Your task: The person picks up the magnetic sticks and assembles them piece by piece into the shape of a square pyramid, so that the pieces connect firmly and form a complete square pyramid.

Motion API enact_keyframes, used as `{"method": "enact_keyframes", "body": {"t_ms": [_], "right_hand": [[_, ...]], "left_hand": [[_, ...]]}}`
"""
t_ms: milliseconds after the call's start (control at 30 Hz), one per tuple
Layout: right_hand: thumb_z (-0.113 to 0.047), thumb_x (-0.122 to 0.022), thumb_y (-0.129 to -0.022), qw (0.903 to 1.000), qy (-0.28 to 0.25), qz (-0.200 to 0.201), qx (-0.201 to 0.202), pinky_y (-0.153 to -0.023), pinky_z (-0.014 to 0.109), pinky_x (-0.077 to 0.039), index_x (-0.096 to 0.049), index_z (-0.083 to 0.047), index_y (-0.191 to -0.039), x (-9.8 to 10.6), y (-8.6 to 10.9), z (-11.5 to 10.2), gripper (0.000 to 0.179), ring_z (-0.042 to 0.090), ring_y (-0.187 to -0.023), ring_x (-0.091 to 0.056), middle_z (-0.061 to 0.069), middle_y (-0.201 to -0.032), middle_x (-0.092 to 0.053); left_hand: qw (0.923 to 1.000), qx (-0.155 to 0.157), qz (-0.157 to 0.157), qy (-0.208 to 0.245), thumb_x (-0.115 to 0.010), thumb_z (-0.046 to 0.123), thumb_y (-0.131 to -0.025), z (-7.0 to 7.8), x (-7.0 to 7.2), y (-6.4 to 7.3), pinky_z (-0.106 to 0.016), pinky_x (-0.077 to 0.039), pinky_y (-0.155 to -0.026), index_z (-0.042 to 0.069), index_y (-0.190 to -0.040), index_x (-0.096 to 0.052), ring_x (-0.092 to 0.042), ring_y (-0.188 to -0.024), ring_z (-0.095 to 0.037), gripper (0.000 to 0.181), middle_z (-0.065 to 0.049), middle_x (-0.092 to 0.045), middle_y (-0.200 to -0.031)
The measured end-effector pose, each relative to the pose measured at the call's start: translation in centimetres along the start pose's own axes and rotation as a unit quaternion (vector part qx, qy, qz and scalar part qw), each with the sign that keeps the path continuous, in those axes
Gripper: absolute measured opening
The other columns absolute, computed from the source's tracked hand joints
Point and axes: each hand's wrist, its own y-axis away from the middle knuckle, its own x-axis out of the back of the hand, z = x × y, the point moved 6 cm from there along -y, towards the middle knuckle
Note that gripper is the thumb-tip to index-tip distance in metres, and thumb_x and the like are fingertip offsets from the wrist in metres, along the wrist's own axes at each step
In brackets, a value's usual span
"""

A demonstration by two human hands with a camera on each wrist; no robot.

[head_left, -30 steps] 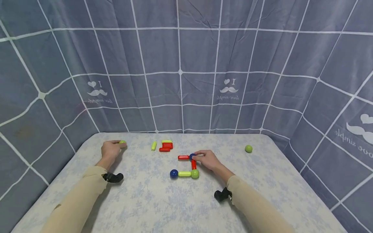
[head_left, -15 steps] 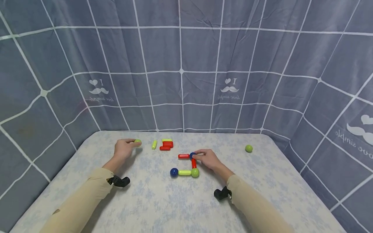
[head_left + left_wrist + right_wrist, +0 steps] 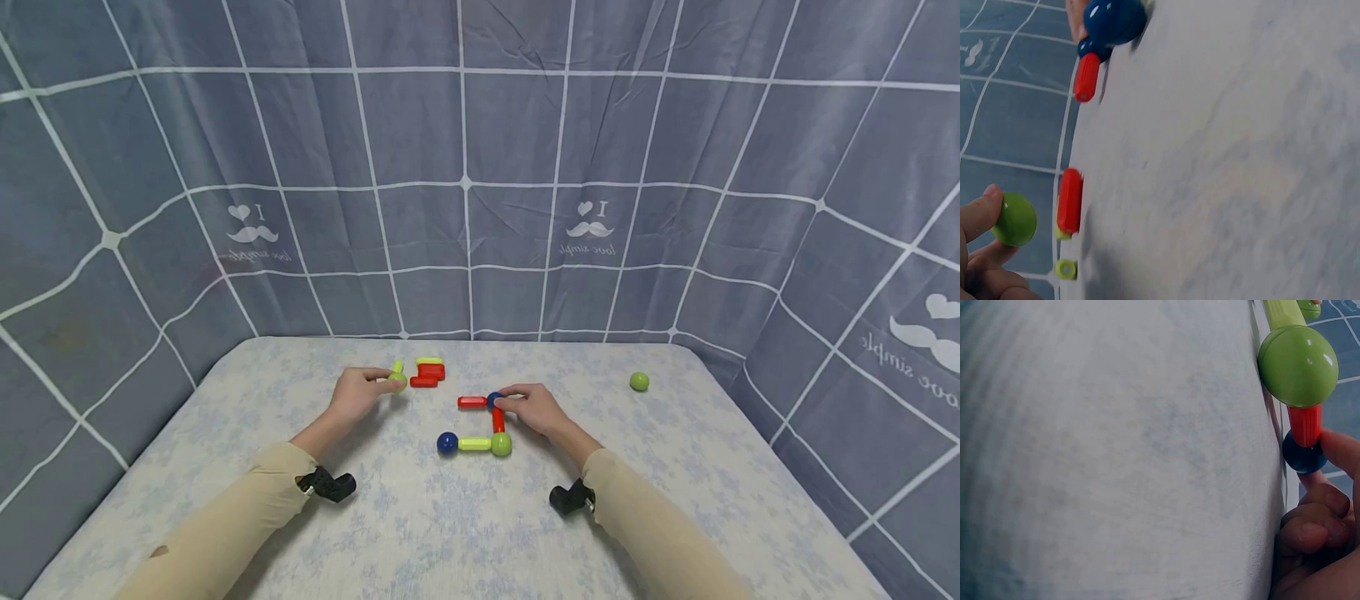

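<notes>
My left hand (image 3: 358,395) pinches a green ball (image 3: 1016,219) between thumb and fingertips, close to a yellow-green stick (image 3: 398,366) at the back left of the table. In the head view the ball overlaps that stick's near end. On the right, my right hand (image 3: 534,408) grips a blue ball (image 3: 1305,452) at the corner of a joined shape. From this ball a red stick (image 3: 472,402) points left, while a second red stick (image 3: 498,421) runs toward me to a green ball (image 3: 501,444). A yellow-green stick (image 3: 475,445) links that one to another blue ball (image 3: 447,443).
Two red sticks (image 3: 423,382) and a yellow-green stick (image 3: 429,361) lie together at the table's back, just right of my left hand. A loose green ball (image 3: 639,382) rests at the back right. Grey-blue checked curtains (image 3: 510,225) stand behind and beside the table (image 3: 420,533).
My left hand has moved right with the green ball, from the far left to the near end of the yellow-green stick. My right hand and the joined shape have stayed in place.
</notes>
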Motion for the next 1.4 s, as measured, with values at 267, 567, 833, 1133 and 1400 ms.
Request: {"method": "enact_keyframes", "body": {"t_ms": [267,567,833,1133,1400], "right_hand": [[-0.034,-0.074,-0.091,1.0,0.0,0.0,-0.004,-0.059,0.027,-0.038,-0.076,-0.014,-0.117,0.0,0.1,0.2,0.033,0.015,-0.064,-0.046,0.003,-0.094,-0.069],[-0.035,-0.074,-0.091,1.0,-0.004,-0.003,-0.004,-0.057,0.028,-0.037,-0.075,-0.014,-0.118,0.0,-0.1,0.3,0.034,0.015,-0.063,-0.045,0.005,-0.095,-0.068],[-0.036,-0.074,-0.091,1.0,0.001,0.003,0.004,-0.062,0.028,-0.036,-0.076,-0.014,-0.118,0.4,-0.7,-0.5,0.035,0.016,-0.07,-0.045,0.005,-0.107,-0.07],[-0.036,-0.074,-0.091,1.0,0.001,-0.006,0.002,-0.06,0.027,-0.035,-0.075,-0.013,-0.12,0.0,-0.6,-0.1,0.037,0.015,-0.066,-0.042,0.005,-0.097,-0.068],[-0.037,-0.074,-0.091,1.0,0.004,0.002,-0.008,-0.066,0.029,-0.038,-0.076,-0.014,-0.118,0.0,-0.4,0.3,0.035,0.018,-0.08,-0.049,0.009,-0.124,-0.068]], "left_hand": [[0.9995,-0.014,-0.024,-0.015,-0.078,0.033,-0.088,0.8,-2.8,0.6,-0.032,-0.036,-0.058,0.002,-0.12,-0.073,-0.042,-0.06,-0.016,0.044,-0.017,-0.067,-0.117],[0.9965,-0.042,-0.052,-0.05,-0.08,0.029,-0.086,1.9,-5.2,0.4,-0.028,-0.035,-0.06,0.003,-0.116,-0.076,-0.043,-0.068,-0.016,0.04,-0.012,-0.071,-0.101],[0.993,-0.071,-0.05,-0.08,-0.08,0.028,-0.086,3.6,-6.4,-0.1,-0.027,-0.037,-0.063,0.003,-0.11,-0.078,-0.048,-0.074,-0.017,0.034,-0.014,-0.072,-0.112],[0.994,-0.053,-0.074,-0.06,-0.08,0.023,-0.085,3.5,-7.9,0.5,-0.026,-0.038,-0.06,0.004,-0.106,-0.079,-0.048,-0.068,-0.016,0.028,-0.01,-0.073,-0.102],[0.9938,-0.057,-0.08,-0.053,-0.079,0.025,-0.086,3.3,-8.3,0.7,-0.028,-0.04,-0.061,0.004,-0.11,-0.078,-0.051,-0.068,-0.017,0.032,-0.007,-0.071,-0.097]]}}
